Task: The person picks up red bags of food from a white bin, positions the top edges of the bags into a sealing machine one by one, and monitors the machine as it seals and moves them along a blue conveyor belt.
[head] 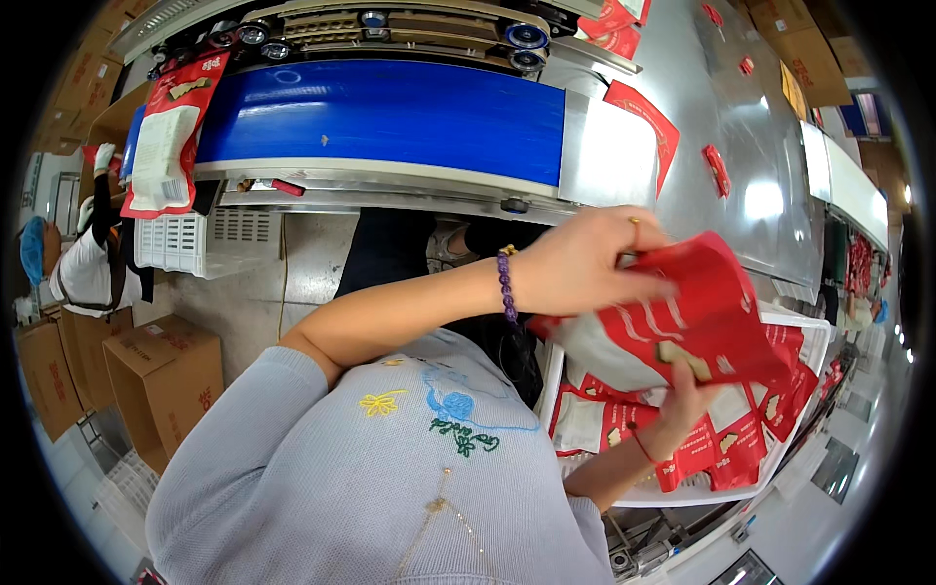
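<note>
A red-and-white printed pouch [720,292] is held up in front of me on the right, above a white plastic crate [695,500]. My left hand [596,256], with a ring and a purple bead bracelet on the wrist, is at the pouch's upper left edge; its fingers are blurred. Along the lower edge, my right hand [691,409] grips the pouch, thumb over the printed front. Several similar red pouches [735,446] lie in the crate below, partly hidden by the held pouch and my right forearm.
Ahead runs a blue conveyor belt [380,121] beside a band sealing machine [380,33]. Another filled pouch [164,146] lies at its left end. Small red packets [716,172] are on a metal table [760,146]. A co-worker [95,256] stands left, near cardboard boxes [164,380].
</note>
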`<state>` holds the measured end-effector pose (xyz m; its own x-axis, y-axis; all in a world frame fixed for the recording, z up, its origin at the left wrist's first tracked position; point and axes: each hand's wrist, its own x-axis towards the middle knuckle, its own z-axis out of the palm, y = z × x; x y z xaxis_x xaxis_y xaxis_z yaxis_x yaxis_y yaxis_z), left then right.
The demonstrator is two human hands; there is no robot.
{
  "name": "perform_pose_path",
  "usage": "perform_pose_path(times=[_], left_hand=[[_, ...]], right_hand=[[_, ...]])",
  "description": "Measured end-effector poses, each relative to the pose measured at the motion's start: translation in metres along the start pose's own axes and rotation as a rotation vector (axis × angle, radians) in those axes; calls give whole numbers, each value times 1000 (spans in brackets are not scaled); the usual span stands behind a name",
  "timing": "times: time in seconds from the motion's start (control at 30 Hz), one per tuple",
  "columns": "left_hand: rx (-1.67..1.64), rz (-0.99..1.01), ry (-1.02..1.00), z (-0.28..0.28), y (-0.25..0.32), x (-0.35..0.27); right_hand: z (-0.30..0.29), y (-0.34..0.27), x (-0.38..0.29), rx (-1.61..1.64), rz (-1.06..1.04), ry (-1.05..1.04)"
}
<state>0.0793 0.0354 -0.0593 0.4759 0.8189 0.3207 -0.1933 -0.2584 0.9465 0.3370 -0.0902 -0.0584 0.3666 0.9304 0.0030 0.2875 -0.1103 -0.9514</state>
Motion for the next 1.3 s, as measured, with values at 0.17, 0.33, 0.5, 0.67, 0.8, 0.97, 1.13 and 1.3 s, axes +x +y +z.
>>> perform_pose_path(times=[0.17, 0.33, 0.5, 0.67, 0.8, 0.97, 1.13, 1.3], left_hand=[[-374, -336, 323, -37, -19, 1], [200, -230, 580, -64, -72, 17], [272, -324, 648, -73, -97, 45], [-207, -426, 686, -86, -93, 67], [-80, -444, 821, -115, -109, 55], [186, -431, 845, -144, -106, 37], [1336, -157, 358, -236, -98, -13], [564, -169, 879, -215, -16, -52]], right_hand=[[68, 6, 68, 596, 54, 32], [131, 5, 117, 470, 30, 88], [116, 11, 160, 96, -156, 69], [122, 6, 194, 215, -123, 51], [146, 1, 198, 95, -150, -26], [180, 0, 200, 102, -83, -45], [234, 11, 203, 97, -248, -188], [183, 20, 136, 308, -161, -122]])
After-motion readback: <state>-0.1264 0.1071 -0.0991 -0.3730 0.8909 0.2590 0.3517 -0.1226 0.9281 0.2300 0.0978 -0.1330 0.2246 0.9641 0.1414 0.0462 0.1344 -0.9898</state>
